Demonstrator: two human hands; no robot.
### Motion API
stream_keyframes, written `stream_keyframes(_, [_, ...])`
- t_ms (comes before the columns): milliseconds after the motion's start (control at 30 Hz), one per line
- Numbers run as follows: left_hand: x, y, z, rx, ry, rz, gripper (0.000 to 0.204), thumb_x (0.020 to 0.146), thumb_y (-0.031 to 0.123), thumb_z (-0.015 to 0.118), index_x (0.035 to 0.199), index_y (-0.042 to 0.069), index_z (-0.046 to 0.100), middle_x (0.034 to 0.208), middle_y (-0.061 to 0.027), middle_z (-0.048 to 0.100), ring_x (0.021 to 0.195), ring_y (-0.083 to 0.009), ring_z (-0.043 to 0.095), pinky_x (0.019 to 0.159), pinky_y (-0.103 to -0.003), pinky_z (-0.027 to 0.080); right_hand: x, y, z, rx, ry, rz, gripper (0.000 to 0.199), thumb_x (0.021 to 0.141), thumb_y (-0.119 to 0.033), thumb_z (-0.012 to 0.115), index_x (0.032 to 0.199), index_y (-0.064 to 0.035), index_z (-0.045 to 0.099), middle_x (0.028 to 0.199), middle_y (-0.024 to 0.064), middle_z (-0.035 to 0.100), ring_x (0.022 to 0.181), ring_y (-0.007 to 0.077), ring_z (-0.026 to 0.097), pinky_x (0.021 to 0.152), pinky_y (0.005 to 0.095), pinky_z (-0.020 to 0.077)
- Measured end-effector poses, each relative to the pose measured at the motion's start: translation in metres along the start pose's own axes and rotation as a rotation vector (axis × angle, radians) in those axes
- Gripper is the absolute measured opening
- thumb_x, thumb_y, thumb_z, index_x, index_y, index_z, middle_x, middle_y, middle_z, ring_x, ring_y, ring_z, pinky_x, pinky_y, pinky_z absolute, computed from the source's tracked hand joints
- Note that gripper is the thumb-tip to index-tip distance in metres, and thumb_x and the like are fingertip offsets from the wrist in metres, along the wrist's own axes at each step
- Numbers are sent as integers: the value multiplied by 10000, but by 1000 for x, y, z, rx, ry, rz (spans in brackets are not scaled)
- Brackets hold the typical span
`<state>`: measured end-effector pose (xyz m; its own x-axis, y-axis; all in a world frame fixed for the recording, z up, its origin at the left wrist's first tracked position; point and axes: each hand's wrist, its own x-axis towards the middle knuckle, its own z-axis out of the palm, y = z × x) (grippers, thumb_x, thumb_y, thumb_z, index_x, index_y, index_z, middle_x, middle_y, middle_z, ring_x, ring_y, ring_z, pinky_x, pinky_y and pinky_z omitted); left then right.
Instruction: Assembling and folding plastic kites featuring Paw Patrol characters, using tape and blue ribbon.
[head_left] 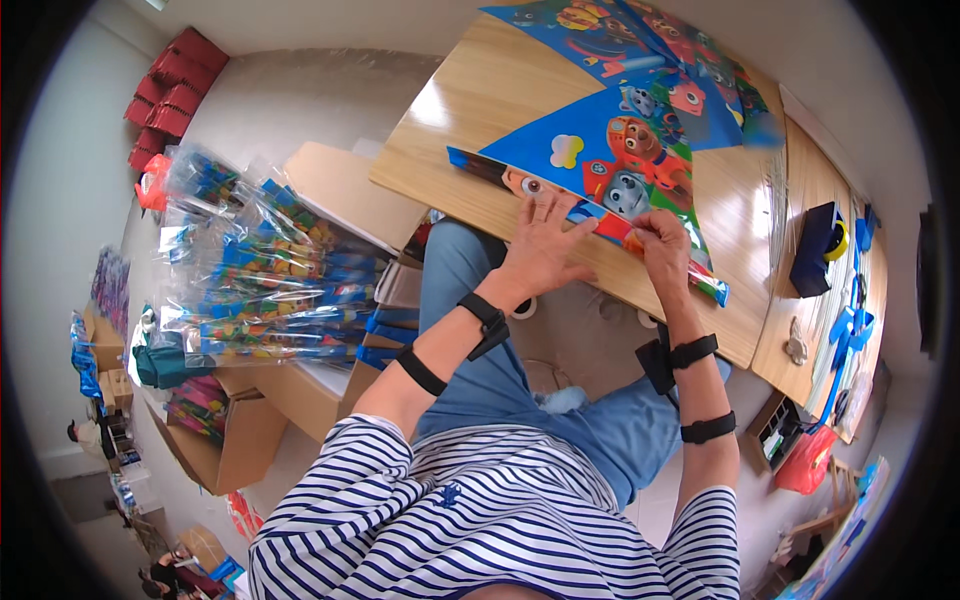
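Note:
A triangular kite [590, 135], blue with cartoon dogs printed on it, lies on the wooden table in front of me. Along its near side runs a narrow, colourful folded strip [480, 166] with part of a cartoon face on it. My left hand [543, 245] lies over this strip near the table's edge, fingers stretched out and thumb apart. To its right, my right hand [662, 245] pinches the strip between thumb and fingers. The strip's right end [710, 285] sticks out past my right hand. Beneath my fingers, the strip is partly hidden.
More printed kite sheets [620, 45] cover the table's [420, 150] far side. A dark blue tape dispenser [815, 250] with yellow tape stands at right, near blue ribbons [850, 325]. Clear-bagged kites [280, 270] are heaped at left beside cardboard boxes [255, 440]. Red boxes [172, 95] are stacked beyond.

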<state>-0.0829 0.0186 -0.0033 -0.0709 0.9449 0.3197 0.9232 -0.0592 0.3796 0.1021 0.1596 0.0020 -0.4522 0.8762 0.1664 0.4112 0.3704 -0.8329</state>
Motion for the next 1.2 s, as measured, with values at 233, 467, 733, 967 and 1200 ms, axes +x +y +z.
stream_keyframes(233, [4, 4, -6, -19, -50, -23, 748, 704, 525, 850, 1346, 201, 645, 1521, -142, 376, 1433, -391, 289, 1176, -588, 236, -7, 27, 0, -6, 1, -45, 162, 775, 91, 656, 891, -8, 712, 870, 119, 676, 824, 239, 663, 769, 345, 525])
stream_keyframes(467, [1, 2, -3, 9, -22, -1, 749, 716, 535, 840, 1350, 190, 643, 1512, -151, 362, 1411, -396, 296, 1171, -585, 232, -5, 29, -13, 180, -30, 193, 156, 799, 102, 638, 906, 2, 690, 870, 98, 663, 820, 194, 644, 746, 308, 511])
stream_keyframes(733, [1, 3, -4, 6, -40, -4, 757, 711, 539, 836, 1346, 175, 646, 1507, -162, 372, 1405, -414, 297, 1172, -577, 233, -9, 39, -14, -99, -44, -32, 153, 761, 51, 684, 898, -16, 705, 864, 121, 660, 850, 290, 646, 788, 373, 505])
stream_keyframes(967, [4, 1, -1, 65, -13, 39, 807, 684, 549, 844, 1375, 191, 631, 1497, -158, 413, 1445, -414, 281, 1173, -570, 242, -13, 21, -16, -367, 21, -100, 107, 774, -56, 715, 864, -104, 747, 855, 116, 636, 924, 318, 631, 804, 432, 509])
stream_keyframes(1200, [7, 4, -9, 68, -61, 32, 773, 700, 487, 862, 1379, 202, 626, 1486, -123, 440, 1412, -373, 343, 1135, -546, 310, -24, 21, -25, -455, 138, -156, 100, 752, -71, 721, 819, -144, 728, 876, 62, 636, 930, 308, 583, 813, 436, 455])
